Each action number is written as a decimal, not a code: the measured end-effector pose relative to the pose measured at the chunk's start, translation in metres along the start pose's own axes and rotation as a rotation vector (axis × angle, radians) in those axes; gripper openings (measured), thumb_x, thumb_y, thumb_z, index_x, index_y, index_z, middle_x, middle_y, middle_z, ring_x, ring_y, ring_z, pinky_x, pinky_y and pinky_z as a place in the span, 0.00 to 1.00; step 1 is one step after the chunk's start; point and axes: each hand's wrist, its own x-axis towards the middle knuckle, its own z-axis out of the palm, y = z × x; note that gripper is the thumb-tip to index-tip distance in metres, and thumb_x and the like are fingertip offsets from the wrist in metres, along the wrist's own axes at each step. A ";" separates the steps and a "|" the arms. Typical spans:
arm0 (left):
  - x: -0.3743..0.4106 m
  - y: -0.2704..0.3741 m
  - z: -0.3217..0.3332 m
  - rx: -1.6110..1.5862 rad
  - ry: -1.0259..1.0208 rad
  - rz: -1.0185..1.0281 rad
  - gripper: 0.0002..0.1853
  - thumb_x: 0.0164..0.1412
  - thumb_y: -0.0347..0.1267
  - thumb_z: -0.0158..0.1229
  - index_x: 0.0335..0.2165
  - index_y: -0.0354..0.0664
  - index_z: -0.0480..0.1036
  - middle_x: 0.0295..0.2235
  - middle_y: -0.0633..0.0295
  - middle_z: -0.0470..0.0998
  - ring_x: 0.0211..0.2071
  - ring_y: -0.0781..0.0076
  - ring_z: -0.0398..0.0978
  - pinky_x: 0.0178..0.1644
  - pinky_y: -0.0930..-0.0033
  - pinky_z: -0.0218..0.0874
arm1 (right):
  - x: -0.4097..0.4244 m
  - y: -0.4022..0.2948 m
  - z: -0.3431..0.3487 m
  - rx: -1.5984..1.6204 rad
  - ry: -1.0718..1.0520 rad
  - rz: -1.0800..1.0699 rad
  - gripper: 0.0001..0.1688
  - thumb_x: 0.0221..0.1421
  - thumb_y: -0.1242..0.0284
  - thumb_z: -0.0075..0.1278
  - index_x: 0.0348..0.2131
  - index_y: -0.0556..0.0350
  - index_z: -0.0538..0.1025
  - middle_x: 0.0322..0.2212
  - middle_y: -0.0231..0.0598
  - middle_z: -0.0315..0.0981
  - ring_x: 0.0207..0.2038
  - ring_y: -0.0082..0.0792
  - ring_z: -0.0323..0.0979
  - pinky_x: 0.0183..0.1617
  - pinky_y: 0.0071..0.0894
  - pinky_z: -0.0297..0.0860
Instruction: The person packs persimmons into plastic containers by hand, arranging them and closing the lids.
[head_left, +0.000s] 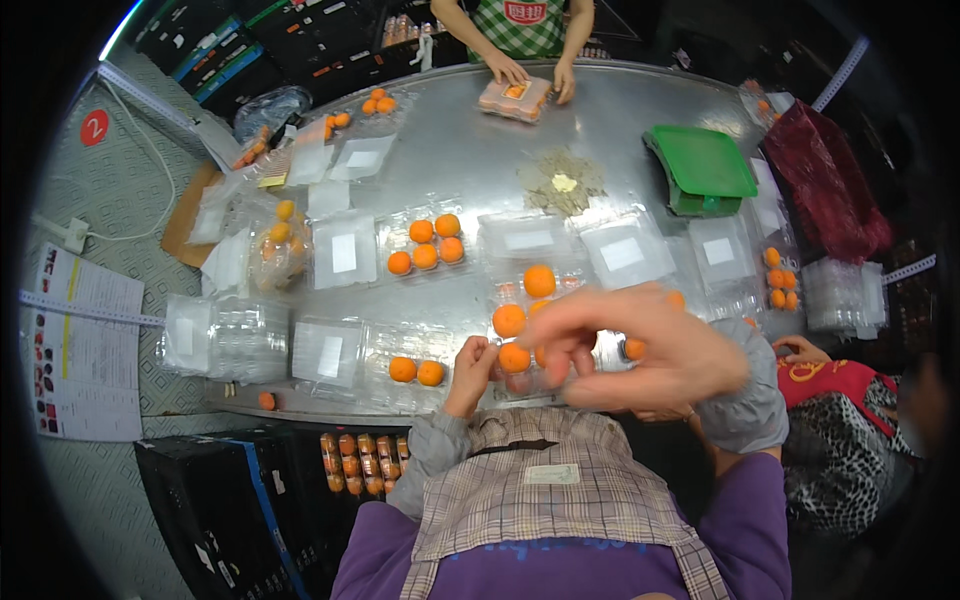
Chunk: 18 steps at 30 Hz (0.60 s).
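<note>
Before me is a clear plastic clamshell box (571, 279), its lid (525, 234) folded back towards the table's middle and several oranges (539, 281) in its cups. My left hand (470, 375) grips the box's left edge, beside the nearest orange (514, 358). Raised over the box's right side is my right hand (652, 349), blurred, with thumb and fingers apart and no object visible in it. It hides part of this box and much of another box to the right, where an orange (634, 349) shows below the hand.
Several open clamshells with oranges (424, 256) lie to the left on the metal table (450, 161). Stacked empty clamshells (247, 337) stand at far left. A green plastic box (701, 161) sits at right. Across the table, a person's hands (510, 69) touch a closed pack (512, 99).
</note>
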 end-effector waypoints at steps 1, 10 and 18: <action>0.006 -0.006 -0.006 0.032 -0.009 0.033 0.09 0.66 0.32 0.58 0.42 0.41 0.69 0.27 0.68 0.73 0.25 0.81 0.71 0.28 0.74 0.67 | 0.000 -0.014 0.004 0.125 0.080 -0.166 0.19 0.58 0.68 0.59 0.47 0.51 0.72 0.31 0.36 0.78 0.31 0.28 0.73 0.38 0.33 0.70; 0.004 0.085 0.032 0.795 0.143 0.672 0.36 0.48 0.30 0.70 0.57 0.40 0.68 0.46 0.55 0.75 0.48 0.54 0.67 0.54 0.57 0.63 | -0.017 -0.083 0.038 0.517 0.194 -0.525 0.16 0.61 0.65 0.60 0.42 0.46 0.69 0.34 0.28 0.78 0.36 0.28 0.72 0.41 0.33 0.66; 0.020 0.092 0.044 1.029 -0.036 0.766 0.40 0.46 0.27 0.69 0.59 0.41 0.67 0.46 0.54 0.76 0.48 0.51 0.67 0.56 0.56 0.60 | -0.016 -0.078 0.053 0.475 0.230 -0.527 0.15 0.61 0.67 0.59 0.43 0.52 0.72 0.34 0.28 0.78 0.34 0.24 0.70 0.40 0.27 0.66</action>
